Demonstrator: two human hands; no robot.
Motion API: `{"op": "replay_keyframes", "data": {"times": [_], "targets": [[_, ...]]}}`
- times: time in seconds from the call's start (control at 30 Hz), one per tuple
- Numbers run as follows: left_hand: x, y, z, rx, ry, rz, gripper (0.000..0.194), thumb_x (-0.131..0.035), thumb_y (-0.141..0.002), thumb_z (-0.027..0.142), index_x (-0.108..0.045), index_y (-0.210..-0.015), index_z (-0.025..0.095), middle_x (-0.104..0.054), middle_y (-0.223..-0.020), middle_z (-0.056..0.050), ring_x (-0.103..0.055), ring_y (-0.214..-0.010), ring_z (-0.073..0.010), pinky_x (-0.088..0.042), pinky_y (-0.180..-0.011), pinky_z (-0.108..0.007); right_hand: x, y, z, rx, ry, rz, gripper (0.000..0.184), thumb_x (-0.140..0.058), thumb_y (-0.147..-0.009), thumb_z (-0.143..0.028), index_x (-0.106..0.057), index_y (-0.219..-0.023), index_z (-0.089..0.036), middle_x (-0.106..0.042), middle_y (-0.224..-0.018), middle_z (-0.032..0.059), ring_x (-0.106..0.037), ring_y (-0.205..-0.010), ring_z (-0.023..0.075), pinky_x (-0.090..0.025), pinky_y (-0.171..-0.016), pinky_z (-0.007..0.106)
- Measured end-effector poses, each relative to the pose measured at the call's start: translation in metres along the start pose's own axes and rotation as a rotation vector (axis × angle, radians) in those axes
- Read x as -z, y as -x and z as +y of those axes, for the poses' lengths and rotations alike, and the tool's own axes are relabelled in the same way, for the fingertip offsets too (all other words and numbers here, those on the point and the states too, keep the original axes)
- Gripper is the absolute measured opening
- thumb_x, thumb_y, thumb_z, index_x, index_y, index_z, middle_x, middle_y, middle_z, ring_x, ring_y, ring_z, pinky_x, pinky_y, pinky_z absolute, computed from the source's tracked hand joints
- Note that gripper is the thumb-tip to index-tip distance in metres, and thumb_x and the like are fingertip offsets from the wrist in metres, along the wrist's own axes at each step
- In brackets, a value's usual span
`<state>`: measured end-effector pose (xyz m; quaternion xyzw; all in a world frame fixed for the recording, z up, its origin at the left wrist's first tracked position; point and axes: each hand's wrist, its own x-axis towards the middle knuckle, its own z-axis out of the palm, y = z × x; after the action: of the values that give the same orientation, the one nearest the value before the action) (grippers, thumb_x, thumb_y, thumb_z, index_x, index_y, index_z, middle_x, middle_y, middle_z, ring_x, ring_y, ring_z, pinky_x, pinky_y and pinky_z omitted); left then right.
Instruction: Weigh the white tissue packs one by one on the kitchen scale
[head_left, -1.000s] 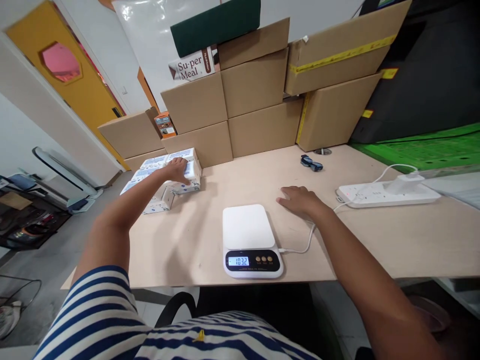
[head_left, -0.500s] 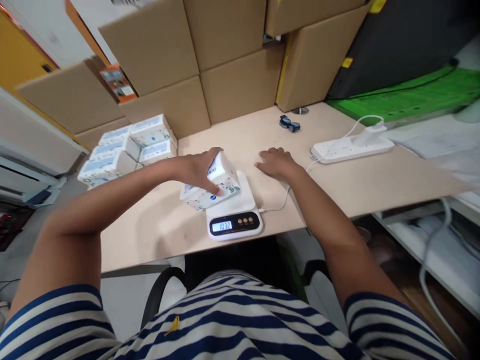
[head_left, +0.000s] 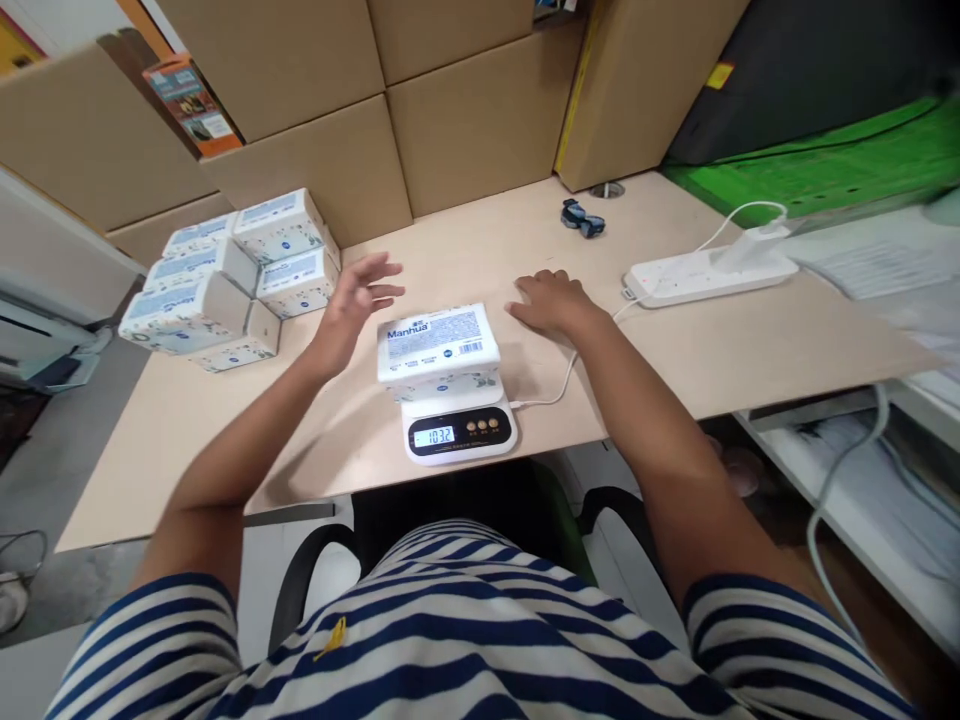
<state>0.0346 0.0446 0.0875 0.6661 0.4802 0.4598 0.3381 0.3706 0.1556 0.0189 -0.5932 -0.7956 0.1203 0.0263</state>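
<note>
A tissue pack (head_left: 439, 350) printed "Manhua" lies flat on the white digital scale (head_left: 461, 432), whose lit display reads about 103.2. Just left of the pack, my left hand (head_left: 360, 298) is raised with its fingers apart, holding nothing and not touching it. My right hand (head_left: 551, 302) rests on the table to the right of the pack, fingers spread and empty. Several more tissue packs (head_left: 187, 312) are stacked at the table's left side, beyond my left hand.
Cardboard boxes (head_left: 480, 120) form a wall along the back of the table (head_left: 345, 450). To the right lies a white power strip (head_left: 705, 280), its cable running to the scale. A dark blue bow-shaped item (head_left: 583, 217) sits near the back.
My left hand has let go of the tissue pack and drawn away to the left. The pack now lies level on the scale. My right hand stays on the table.
</note>
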Motion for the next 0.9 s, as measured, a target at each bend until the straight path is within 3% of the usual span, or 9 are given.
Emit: {"op": "replay_keyframes", "data": {"times": [0.07,0.13,0.23,0.3,0.47,0.6,0.7,0.77,0.9], "targets": [[0.009,0.011,-0.036,0.059,0.152,0.294,0.066,-0.068,-0.093,0.087,-0.065,-0.119,0.026,-0.076,-0.125,-0.011,-0.075,-0.111,-0.0263,-0.061,-0.101,-0.041,-0.002,0.000,0.000,-0.014,0.012,-0.001,0.065,-0.048,-0.111,-0.058,-0.060,-0.160,-0.016,-0.057,-0.168,0.0277,-0.049,-0.157,0.0527,-0.042,-0.127,0.070],[0.014,0.019,-0.071,0.205,0.250,0.523,0.050,-0.077,-0.095,0.070,-0.059,-0.113,0.027,-0.076,-0.110,-0.006,-0.072,-0.091,-0.0201,-0.060,-0.089,-0.037,-0.005,0.000,0.003,-0.020,0.015,0.009,0.066,-0.048,-0.111,-0.058,-0.061,-0.159,-0.016,-0.056,-0.169,0.0283,-0.048,-0.157,0.0538,-0.042,-0.127,0.071],[0.021,0.025,-0.106,0.213,0.323,0.726,0.047,-0.080,-0.097,0.056,-0.051,-0.124,0.032,-0.075,-0.111,-0.003,-0.069,-0.088,-0.0200,-0.054,-0.081,-0.037,-0.011,-0.003,0.011,-0.009,0.012,0.041,0.071,-0.049,-0.109,-0.063,-0.061,-0.160,-0.015,-0.056,-0.168,0.0293,-0.047,-0.157,0.0560,-0.041,-0.125,0.075],[0.028,0.025,-0.120,0.181,0.288,0.676,0.049,-0.075,-0.103,0.057,-0.045,-0.135,0.035,-0.074,-0.116,-0.001,-0.070,-0.101,-0.0204,-0.051,-0.086,-0.039,-0.013,-0.005,0.017,-0.001,0.009,0.057,0.076,-0.050,-0.108,-0.069,-0.060,-0.161,-0.015,-0.056,-0.167,0.0296,-0.047,-0.157,0.0572,-0.041,-0.125,0.077],[0.036,0.024,-0.136,0.227,0.224,0.503,0.028,-0.036,-0.125,0.051,-0.032,-0.145,0.031,-0.062,-0.125,0.005,-0.058,-0.111,-0.0097,-0.039,-0.110,-0.038,-0.011,-0.005,0.023,-0.027,0.000,0.050,0.075,-0.056,-0.106,-0.068,-0.062,-0.161,-0.018,-0.057,-0.168,0.0278,-0.047,-0.158,0.0568,-0.039,-0.127,0.078],[0.028,0.032,-0.123,0.183,0.134,0.438,0.043,-0.036,-0.122,0.065,-0.031,-0.150,0.032,-0.056,-0.141,0.001,-0.055,-0.125,-0.0136,-0.035,-0.122,-0.044,-0.002,0.003,0.021,-0.028,-0.139,0.065,0.072,-0.060,-0.105,-0.068,-0.062,-0.160,-0.022,-0.060,-0.168,0.0242,-0.051,-0.158,0.0523,-0.041,-0.129,0.074],[0.006,0.047,-0.100,0.079,0.101,0.298,0.083,-0.049,-0.100,0.096,-0.037,-0.156,0.035,-0.055,-0.154,-0.008,-0.054,-0.145,-0.0303,-0.040,-0.127,-0.053,0.005,0.009,0.018,0.046,-0.342,0.142,0.065,-0.045,-0.111,-0.071,-0.057,-0.164,-0.036,-0.064,-0.168,0.0131,-0.059,-0.155,0.0405,-0.048,-0.129,0.064],[-0.018,0.059,-0.082,0.078,0.203,0.198,0.099,-0.041,-0.089,0.109,-0.042,-0.160,0.039,-0.054,-0.163,-0.012,-0.045,-0.161,-0.0415,-0.043,-0.128,-0.062,0.007,0.011,0.014,0.108,-0.376,0.218,0.065,-0.036,-0.111,-0.077,-0.056,-0.163,-0.041,-0.063,-0.170,0.0086,-0.058,-0.156,0.0381,-0.047,-0.130,0.064],[-0.062,0.080,-0.045,0.134,0.440,-0.009,0.108,-0.020,-0.090,0.110,-0.038,-0.172,0.042,-0.052,-0.174,-0.009,-0.026,-0.177,-0.0428,-0.037,-0.138,-0.068,0.001,0.011,0.008,0.156,-0.318,0.252,0.077,-0.039,-0.107,-0.084,-0.060,-0.162,-0.035,-0.059,-0.173,0.0127,-0.050,-0.164,0.0451,-0.040,-0.134,0.071]]}}
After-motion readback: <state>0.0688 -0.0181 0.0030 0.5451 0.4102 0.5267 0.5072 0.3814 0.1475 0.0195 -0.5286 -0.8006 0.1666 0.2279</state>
